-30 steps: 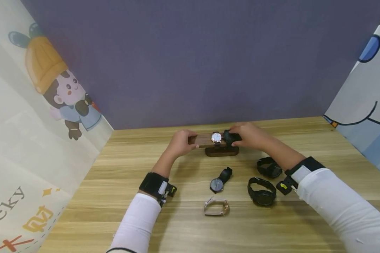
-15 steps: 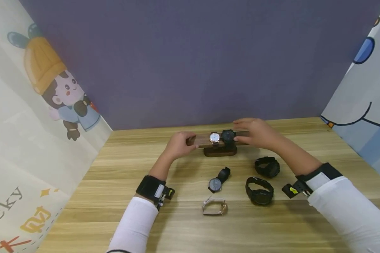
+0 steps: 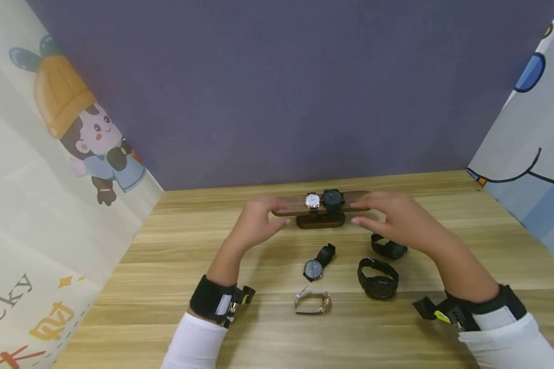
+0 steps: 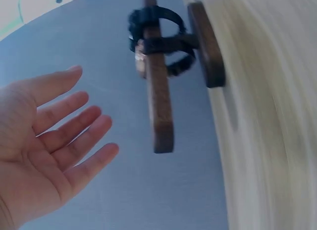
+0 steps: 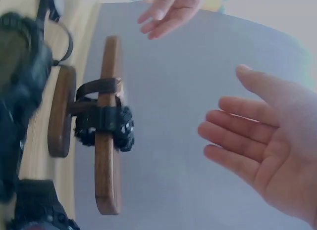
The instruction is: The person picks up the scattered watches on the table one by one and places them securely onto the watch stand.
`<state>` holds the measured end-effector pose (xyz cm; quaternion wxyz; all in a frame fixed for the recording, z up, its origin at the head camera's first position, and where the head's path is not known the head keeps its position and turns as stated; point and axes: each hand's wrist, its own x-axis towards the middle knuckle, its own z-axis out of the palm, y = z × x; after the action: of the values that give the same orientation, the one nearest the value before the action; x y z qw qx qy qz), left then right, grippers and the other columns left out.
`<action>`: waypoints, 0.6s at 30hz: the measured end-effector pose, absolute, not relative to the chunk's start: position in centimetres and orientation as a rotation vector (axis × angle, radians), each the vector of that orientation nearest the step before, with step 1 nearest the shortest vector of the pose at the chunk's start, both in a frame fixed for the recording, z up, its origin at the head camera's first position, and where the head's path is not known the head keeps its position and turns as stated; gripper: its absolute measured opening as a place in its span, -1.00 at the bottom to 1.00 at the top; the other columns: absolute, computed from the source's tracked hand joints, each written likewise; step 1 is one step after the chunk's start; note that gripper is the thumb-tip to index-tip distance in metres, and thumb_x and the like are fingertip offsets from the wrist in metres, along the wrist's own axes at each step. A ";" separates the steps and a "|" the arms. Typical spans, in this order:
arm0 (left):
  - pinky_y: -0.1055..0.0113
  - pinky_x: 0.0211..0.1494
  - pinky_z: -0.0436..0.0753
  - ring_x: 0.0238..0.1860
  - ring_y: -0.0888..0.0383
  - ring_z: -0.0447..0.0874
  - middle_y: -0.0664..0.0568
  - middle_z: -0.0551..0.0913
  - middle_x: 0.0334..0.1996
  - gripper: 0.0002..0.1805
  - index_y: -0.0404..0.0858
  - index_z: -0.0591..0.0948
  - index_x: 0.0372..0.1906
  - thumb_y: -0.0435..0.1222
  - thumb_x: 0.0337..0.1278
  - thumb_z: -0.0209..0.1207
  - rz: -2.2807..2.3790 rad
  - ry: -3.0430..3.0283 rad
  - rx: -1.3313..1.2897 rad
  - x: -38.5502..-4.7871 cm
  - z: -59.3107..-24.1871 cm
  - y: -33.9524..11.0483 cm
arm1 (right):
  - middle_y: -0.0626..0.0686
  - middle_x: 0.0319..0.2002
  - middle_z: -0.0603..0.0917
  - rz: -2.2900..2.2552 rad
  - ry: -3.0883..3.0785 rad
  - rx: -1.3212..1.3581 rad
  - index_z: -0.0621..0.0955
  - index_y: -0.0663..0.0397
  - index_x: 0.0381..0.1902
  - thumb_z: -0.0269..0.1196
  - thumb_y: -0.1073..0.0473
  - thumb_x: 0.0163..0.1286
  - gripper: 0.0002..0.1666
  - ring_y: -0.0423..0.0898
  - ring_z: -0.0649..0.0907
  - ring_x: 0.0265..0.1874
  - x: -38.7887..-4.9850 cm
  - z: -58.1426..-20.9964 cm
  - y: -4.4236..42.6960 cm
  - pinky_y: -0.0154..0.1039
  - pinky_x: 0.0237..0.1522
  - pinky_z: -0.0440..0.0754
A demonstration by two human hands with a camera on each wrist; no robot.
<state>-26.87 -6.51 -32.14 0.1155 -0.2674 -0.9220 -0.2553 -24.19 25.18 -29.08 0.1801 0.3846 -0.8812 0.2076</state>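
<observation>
A dark wooden watch stand (image 3: 291,205) stands near the back of the table, its bar raised on an oval base. Strapped round the bar are a white-dialled watch (image 3: 312,201) and, just right of it, a black watch (image 3: 333,199). My left hand (image 4: 54,141) is off the bar's left end, fingers spread and holding nothing. Beyond the right end, my right hand (image 5: 262,136) is likewise apart from the stand, fingers loosely extended and palm bare. In the head view both hands overlap the bar's ends.
In front of the stand lie a black-strapped watch with a grey dial (image 3: 313,269) and a light-strapped watch (image 3: 313,301). Two black watches rest to the right, one nearer (image 3: 378,279) and one farther (image 3: 389,247). A purple-grey panel (image 3: 277,92) rises behind the wooden table (image 3: 166,287).
My right hand has let go of the black watch on the bar and drawn back towards me. The left hand has released the bar's left end and come slightly nearer.
</observation>
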 end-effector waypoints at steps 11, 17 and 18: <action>0.21 0.02 0.64 -0.05 0.06 0.65 -0.01 0.71 -0.08 -0.65 -0.25 0.68 0.01 -0.20 0.15 0.35 -0.748 -2.787 -0.944 -24.2 -32.0 -5.7 | 0.09 -0.06 0.71 0.584 -2.598 1.070 0.71 0.08 -0.04 0.36 0.14 0.29 -0.70 0.06 0.70 -0.13 -21.9 -29.9 25.8 0.01 -0.22 0.69; 0.39 -0.10 0.63 -0.16 0.13 0.67 -0.01 0.72 -0.12 -0.71 -0.27 0.70 -0.03 -0.26 0.16 0.34 -0.695 -2.886 -1.228 -23.6 -32.3 -4.6 | 0.06 -0.06 0.71 0.562 -2.604 1.084 0.72 0.05 -0.04 0.36 0.12 0.30 -0.71 -0.02 0.71 -0.19 -21.5 -29.9 25.8 -0.07 -0.28 0.70; 0.43 -0.12 0.62 -0.19 0.16 0.67 -0.02 0.73 -0.13 -0.72 -0.27 0.71 -0.04 -0.28 0.15 0.34 -0.673 -2.922 -1.294 -23.5 -32.4 -4.3 | 0.07 -0.06 0.71 0.560 -2.606 1.084 0.72 0.06 -0.04 0.36 0.12 0.30 -0.71 -0.01 0.71 -0.19 -21.4 -29.9 25.8 -0.06 -0.27 0.70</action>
<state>-23.51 -4.31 -32.43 -0.0619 -0.3955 -0.8930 -0.2058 -21.40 25.80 -29.86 0.1318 0.3734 -0.8977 0.1931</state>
